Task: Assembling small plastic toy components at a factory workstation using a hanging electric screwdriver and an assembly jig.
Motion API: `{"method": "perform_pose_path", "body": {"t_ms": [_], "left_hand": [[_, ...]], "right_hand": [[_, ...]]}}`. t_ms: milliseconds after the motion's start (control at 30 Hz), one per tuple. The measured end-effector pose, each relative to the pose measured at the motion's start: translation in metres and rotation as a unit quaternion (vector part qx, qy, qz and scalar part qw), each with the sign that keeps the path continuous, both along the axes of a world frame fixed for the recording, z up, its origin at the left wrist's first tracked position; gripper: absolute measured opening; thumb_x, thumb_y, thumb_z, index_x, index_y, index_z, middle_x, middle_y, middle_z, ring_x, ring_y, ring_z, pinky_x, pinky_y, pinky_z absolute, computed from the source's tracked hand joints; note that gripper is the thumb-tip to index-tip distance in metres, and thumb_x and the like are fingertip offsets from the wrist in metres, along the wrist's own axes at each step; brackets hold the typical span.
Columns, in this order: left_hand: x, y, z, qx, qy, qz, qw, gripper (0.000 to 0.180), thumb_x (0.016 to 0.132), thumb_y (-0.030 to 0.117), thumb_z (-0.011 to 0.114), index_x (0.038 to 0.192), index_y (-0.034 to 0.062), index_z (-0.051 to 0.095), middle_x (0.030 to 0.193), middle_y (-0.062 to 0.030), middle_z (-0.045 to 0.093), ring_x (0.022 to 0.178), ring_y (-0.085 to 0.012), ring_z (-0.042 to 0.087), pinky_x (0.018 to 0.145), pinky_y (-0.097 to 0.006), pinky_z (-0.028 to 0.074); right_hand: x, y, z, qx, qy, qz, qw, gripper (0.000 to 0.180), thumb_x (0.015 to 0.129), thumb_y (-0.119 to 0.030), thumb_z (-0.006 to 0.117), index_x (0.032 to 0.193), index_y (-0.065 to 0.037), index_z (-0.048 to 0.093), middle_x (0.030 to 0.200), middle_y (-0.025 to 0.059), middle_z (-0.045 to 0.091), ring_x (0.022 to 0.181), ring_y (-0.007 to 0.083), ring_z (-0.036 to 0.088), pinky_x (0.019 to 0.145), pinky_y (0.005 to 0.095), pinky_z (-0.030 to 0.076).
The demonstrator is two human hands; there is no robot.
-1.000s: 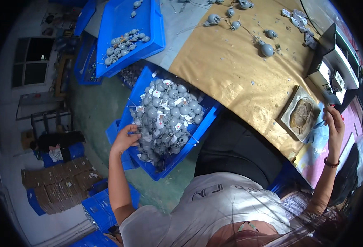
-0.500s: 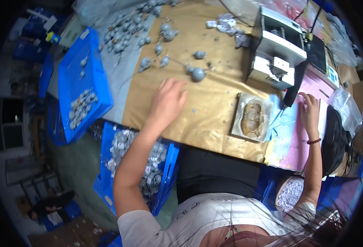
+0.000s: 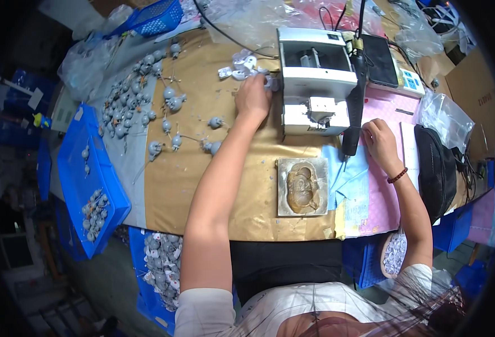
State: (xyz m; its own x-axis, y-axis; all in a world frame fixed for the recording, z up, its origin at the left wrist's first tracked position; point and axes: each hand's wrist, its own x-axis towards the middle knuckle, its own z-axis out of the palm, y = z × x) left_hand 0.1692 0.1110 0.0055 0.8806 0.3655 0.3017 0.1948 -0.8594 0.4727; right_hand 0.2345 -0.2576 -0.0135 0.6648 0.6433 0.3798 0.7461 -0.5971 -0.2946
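My left hand (image 3: 253,96) reaches across to a small pile of white plastic pieces (image 3: 243,60) beside the white machine. Its fingers are curled down at the pile's near edge, and the tips are hidden, so what they pinch cannot be made out. My right hand (image 3: 381,145) rests on the pink mat, fingers loosely bent and a little apart, with nothing visible in them. Just left of it hangs a black electric screwdriver (image 3: 352,135), tip down, not gripped. A metal block with a hollowed mould (image 3: 282,194) lies in front of the machine.
Grey round parts with wires (image 3: 126,104) cover the table's left side. A blue tray (image 3: 70,168) holds several more, and a blue crate (image 3: 141,269) of parts stands below. The white machine (image 3: 318,78) rises mid-table; a black bag (image 3: 434,168) lies at the right.
My left hand has moved forward and right, from the cloth near the grey parts to the white pieces. The view has turned; my right hand stays beside the screwdriver.
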Motion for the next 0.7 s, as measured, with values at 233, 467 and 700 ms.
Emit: {"method": "perform_pose_path", "body": {"t_ms": [233, 467, 700], "left_hand": [[-0.126, -0.027, 0.028, -0.039, -0.06, -0.176, 0.982, 0.022, 0.084, -0.002, 0.069, 0.105, 0.0024, 0.066, 0.102, -0.015, 0.067, 0.096, -0.0344, 0.066, 0.084, -0.042, 0.054], [-0.22, -0.044, 0.005, -0.087, -0.006, -0.174, 0.981, 0.015, 0.079, -0.002, 0.076, 0.093, 0.0029, 0.071, 0.1, -0.0125, 0.068, 0.103, -0.0342, 0.066, 0.088, -0.04, 0.056], [-0.178, -0.11, 0.025, -0.158, -0.019, -0.264, 0.951, 0.02, 0.079, -0.002, 0.073, 0.097, 0.0047, 0.068, 0.1, -0.0105, 0.063, 0.103, -0.031, 0.061, 0.089, -0.042, 0.05]], "right_hand": [[-0.01, -0.021, 0.026, 0.161, 0.186, -0.018, 0.969, 0.02, 0.088, 0.005, 0.063, 0.106, -0.002, 0.066, 0.094, 0.005, 0.063, 0.082, 0.0122, 0.061, 0.074, 0.0253, 0.05], [-0.048, 0.008, 0.06, 0.352, 0.489, 0.09, 0.793, 0.015, 0.091, 0.007, 0.062, 0.104, 0.001, 0.065, 0.105, 0.0037, 0.063, 0.085, 0.0088, 0.063, 0.074, 0.0228, 0.052], [-0.094, 0.053, 0.066, 0.26, 0.422, 0.211, 0.842, 0.012, 0.09, 0.004, 0.066, 0.1, -0.001, 0.065, 0.103, 0.0056, 0.063, 0.091, 0.0118, 0.063, 0.078, 0.026, 0.053]]}}
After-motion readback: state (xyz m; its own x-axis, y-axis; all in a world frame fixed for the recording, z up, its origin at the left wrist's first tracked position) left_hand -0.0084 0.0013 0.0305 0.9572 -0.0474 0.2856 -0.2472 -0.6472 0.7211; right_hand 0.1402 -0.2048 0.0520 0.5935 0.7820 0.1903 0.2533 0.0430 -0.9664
